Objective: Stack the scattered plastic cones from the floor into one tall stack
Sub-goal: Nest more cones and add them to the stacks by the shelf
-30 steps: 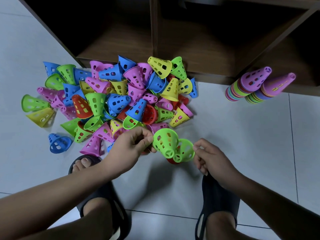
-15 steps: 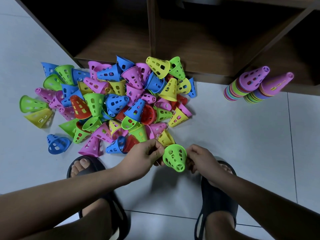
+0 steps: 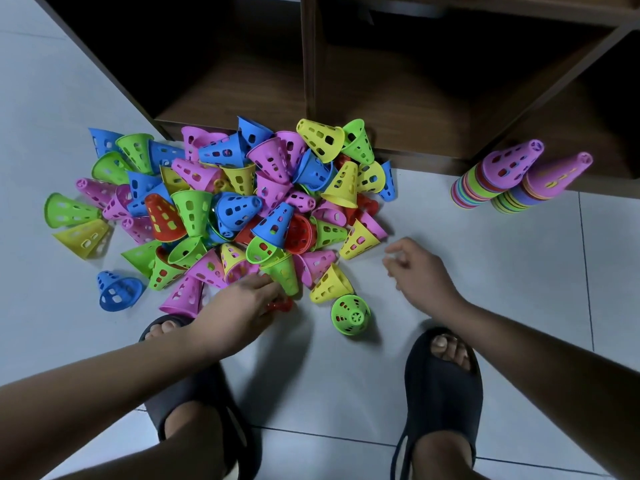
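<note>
A heap of perforated plastic cones (image 3: 242,209) in pink, blue, green, yellow and red lies on the floor. A green cone (image 3: 349,317) stands upright on the tiles between my hands, apart from both. My left hand (image 3: 239,306) reaches into the near edge of the heap, its fingers over a red cone (image 3: 280,305); whether it grips it is hidden. My right hand (image 3: 420,271) hovers empty with loosely curled fingers, just right of a yellow cone (image 3: 358,241). Two stacks of cones topped in pink (image 3: 498,174) (image 3: 543,183) stand at the right.
A dark wooden shelf unit (image 3: 311,81) with open compartments runs along the back, its base touching the heap and the stacks. My two feet in black slides (image 3: 443,386) stand on the pale tiled floor (image 3: 519,289) near the bottom edge.
Both hands held green cones together and nested them; now the green cone stands on the floor, released. My left hand has moved into the heap and my right hand has moved right.
</note>
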The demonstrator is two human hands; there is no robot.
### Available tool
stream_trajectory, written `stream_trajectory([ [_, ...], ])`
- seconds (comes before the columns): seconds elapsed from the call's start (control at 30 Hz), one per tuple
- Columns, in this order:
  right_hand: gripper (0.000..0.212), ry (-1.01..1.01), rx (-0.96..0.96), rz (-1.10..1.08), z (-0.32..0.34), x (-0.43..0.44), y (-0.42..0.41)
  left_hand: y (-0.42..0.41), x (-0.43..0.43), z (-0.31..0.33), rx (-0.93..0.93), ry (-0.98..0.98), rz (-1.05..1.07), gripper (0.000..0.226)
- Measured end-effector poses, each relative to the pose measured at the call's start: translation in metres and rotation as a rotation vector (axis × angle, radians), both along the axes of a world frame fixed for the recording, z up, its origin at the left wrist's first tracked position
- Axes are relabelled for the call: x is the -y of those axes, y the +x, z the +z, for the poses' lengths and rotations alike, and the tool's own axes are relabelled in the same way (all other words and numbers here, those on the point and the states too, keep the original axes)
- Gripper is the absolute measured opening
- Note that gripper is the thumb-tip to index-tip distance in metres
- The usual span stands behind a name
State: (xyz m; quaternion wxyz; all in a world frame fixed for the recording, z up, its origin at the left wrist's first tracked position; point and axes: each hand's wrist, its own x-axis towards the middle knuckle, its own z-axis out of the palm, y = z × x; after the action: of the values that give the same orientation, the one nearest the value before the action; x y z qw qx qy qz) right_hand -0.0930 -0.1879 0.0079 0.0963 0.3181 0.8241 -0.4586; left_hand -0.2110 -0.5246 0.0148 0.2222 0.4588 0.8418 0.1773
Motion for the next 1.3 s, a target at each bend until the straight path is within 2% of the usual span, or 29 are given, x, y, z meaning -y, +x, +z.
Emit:
stream_trajectory([
  [0.2, 0.016, 0.124, -0.084, 0.072, -0.003, -0.014, -0.044, -0.013, 0.017, -0.01, -0.21, -0.077, -0.199, 0.023],
  [0.47, 0.021, 0.207, -0.076, 0.064, -0.007, -0.02, -0.057, -0.02, 0.009, -0.011, -0.266, -0.083, -0.164, 0.03],
  [0.63, 0.032, 0.243, -0.081, 0.039, -0.007, -0.029, -0.06, -0.023, 0.012, -0.013, -0.17, -0.123, -0.094, 0.04],
  [0.77, 0.045, 0.218, -0.093, 0.082, -0.011, -0.039, -0.061, -0.024, 0.012, -0.008, -0.024, -0.06, 0.039, 0.028],
  [0.83, 0.043, 0.247, -0.098, 0.116, -0.013, -0.044, -0.061, -0.024, 0.011, -0.005, 0.008, -0.036, 0.071, 0.028],
  [0.97, 0.036, 0.407, -0.107, 0.186, -0.01, -0.048, -0.06, -0.021, 0.01, 0.0, 0.024, -0.002, 0.182, 0.046],
  [1.17, 0.025, 0.523, 0.083, 0.112, -0.014, -0.055, -0.06, -0.013, 0.002, 0.018, 0.063, 0.1, 0.318, 0.041],
  [1.3, 0.017, 0.545, 0.076, 0.114, -0.015, -0.059, -0.05, -0.008, -0.004, 0.028, 0.153, 0.13, 0.422, 0.037],
])
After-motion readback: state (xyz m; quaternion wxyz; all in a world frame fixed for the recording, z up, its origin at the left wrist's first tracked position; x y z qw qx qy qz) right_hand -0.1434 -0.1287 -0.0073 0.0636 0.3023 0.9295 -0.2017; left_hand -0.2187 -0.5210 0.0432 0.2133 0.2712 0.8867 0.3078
